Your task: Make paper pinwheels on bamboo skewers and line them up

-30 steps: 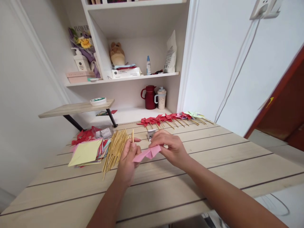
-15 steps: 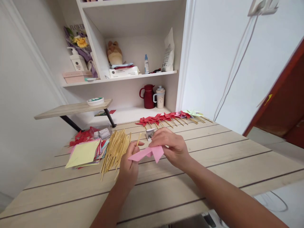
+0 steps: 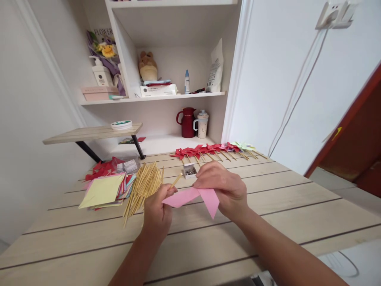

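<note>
My left hand (image 3: 158,210) is closed around a thin wooden stick (image 3: 176,181), whose tip pokes out above the fingers. Pink folded paper (image 3: 185,197), shaped like a pinwheel head, spans the space between both hands, its left point touching my left hand. My right hand (image 3: 224,190) pinches that pinwheel from above, hiding its centre and the fingertips. Just beyond the hands stands a small open box of metal pins (image 3: 189,171). Finished pinwheels (image 3: 202,150), red, pink and pale green on sticks, lie in a row farther back.
Left of my hands lie a pile of wooden sticks (image 3: 145,184) and stacked coloured paper squares (image 3: 102,190). Behind them are red paper pieces (image 3: 102,169) and a clear plastic box (image 3: 128,165). A small raised shelf (image 3: 86,133) overhangs the back left. A red jug (image 3: 188,123) and a cup (image 3: 203,125) stand behind.
My right hand has shifted right and slightly nearer with the pink pinwheel, which spreads wider now. The stick in my left hand tilts more to the right. The pin box shows more fully.
</note>
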Tool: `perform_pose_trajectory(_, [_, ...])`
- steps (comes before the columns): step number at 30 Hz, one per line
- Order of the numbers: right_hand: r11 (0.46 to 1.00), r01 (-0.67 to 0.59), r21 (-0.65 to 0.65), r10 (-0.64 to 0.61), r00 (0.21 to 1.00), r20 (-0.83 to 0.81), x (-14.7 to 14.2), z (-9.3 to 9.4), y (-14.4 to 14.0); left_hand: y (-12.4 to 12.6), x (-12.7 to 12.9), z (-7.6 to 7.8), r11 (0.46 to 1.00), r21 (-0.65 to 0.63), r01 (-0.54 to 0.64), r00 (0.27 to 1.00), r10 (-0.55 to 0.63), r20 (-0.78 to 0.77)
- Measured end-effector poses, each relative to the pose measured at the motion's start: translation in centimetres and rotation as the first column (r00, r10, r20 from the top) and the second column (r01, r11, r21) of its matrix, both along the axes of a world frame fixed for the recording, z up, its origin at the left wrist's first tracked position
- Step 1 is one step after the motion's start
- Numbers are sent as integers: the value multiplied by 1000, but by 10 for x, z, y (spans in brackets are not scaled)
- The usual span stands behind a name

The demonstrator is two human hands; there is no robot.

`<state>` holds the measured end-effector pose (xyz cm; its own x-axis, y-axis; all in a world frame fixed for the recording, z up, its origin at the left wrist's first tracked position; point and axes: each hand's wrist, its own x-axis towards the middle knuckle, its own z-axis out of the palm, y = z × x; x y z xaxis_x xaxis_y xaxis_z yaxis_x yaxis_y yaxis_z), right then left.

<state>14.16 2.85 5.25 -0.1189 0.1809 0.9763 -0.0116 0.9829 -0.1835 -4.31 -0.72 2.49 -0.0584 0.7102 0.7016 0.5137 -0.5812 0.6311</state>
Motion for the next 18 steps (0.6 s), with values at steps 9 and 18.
perform_pose_trajectory(9, [965, -166, -203, 149, 984, -96, -1, 0, -3, 3, -9, -8, 990, 94, 109, 993, -104, -59])
perform_pose_trajectory(18, [899, -327, -293, 283, 942, -183, -3, -4, 2, -3, -3, -4, 990, 98, 98, 995, -99, 4])
